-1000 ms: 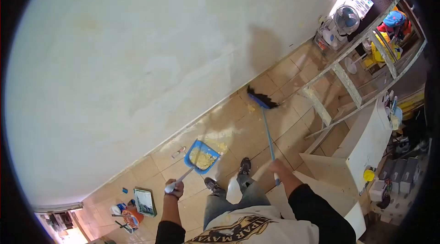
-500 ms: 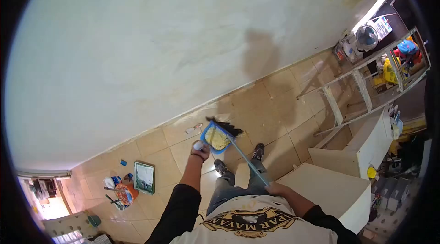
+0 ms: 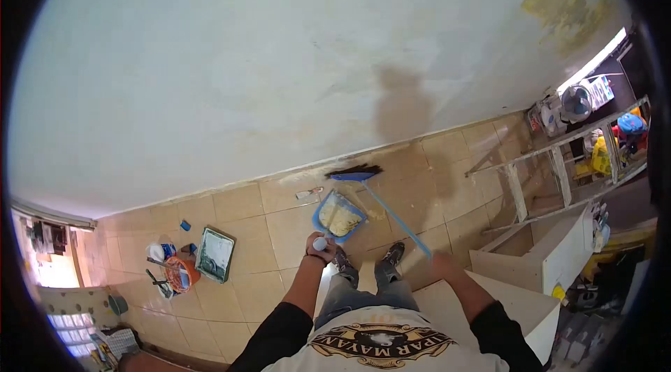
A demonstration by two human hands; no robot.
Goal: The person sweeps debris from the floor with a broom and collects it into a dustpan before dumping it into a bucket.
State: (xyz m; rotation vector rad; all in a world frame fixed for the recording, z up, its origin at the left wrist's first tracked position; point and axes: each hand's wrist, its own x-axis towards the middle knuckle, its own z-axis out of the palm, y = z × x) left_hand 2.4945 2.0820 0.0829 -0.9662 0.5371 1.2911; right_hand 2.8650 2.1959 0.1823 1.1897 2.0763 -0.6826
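Note:
My left hand (image 3: 318, 251) is closed around the upright handle of a blue dustpan (image 3: 326, 222), whose pale handle end points up at me. Pale yellowish scrapings (image 3: 340, 218) fill much of the pan, which rests on the tiles. In my right hand (image 3: 442, 267) is the light-blue stick of a broom (image 3: 400, 222). The broom's dark bristles touch the floor at the foot of the wall, beyond the dustpan and apart from it. Dusty debris lies on the tiles between bristles and pan. A scraper-like tool (image 3: 309, 193) lies left of the dustpan.
A white wall (image 3: 231, 92) rises ahead. Left on the floor are a paint tray (image 3: 215, 254) and an orange bucket (image 3: 182, 275) with tools. To the right are a ladder (image 3: 559, 169) and pale furniture (image 3: 489, 302) close by my right arm.
The broom head has moved away from the dustpan toward the wall, and my right hand has moved forward with the stick. The dustpan's contents now show fully.

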